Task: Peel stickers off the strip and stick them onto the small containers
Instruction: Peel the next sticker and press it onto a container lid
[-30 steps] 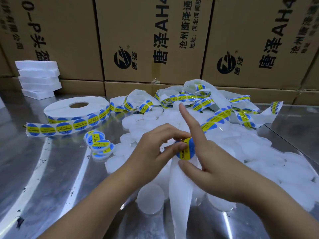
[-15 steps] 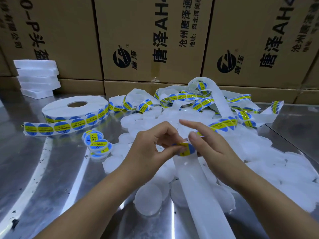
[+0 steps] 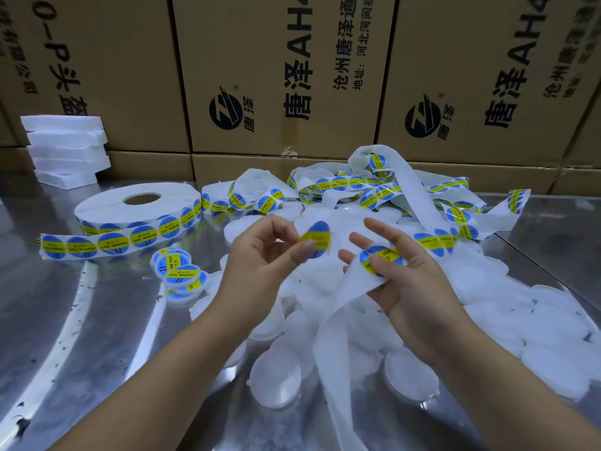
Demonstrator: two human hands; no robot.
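Leftmost, the roll (image 3: 136, 206) of labels lies flat on the steel table (image 3: 81, 336), and just in front of it a few labelled containers (image 3: 180, 275) sit in a small heap. Next comes the left hand (image 3: 258, 268): its thumb and forefinger pinch the lower edge of a loose sticker (image 3: 317, 237), which is clear of the backing and held up in the air, while the other fingers curl loosely. The sticker is likely feather-light and limp, and its glue side would cling to skin or fold on itself, so a light hold at the very rim, as here, suits it best. Right of it, the right hand (image 3: 413, 288) holds the strip (image 3: 353, 292), its thumb pressing the next sticker (image 3: 374, 253) against the outstretched fingers beneath. The slick paper backing hangs limp below the palm. Under and to the right of both hands spread the blank containers (image 3: 276, 382), white, shallow and probably light plastic that would skid on steel. One would want steadying by its rim while the sticker is smoothed onto its flat top.
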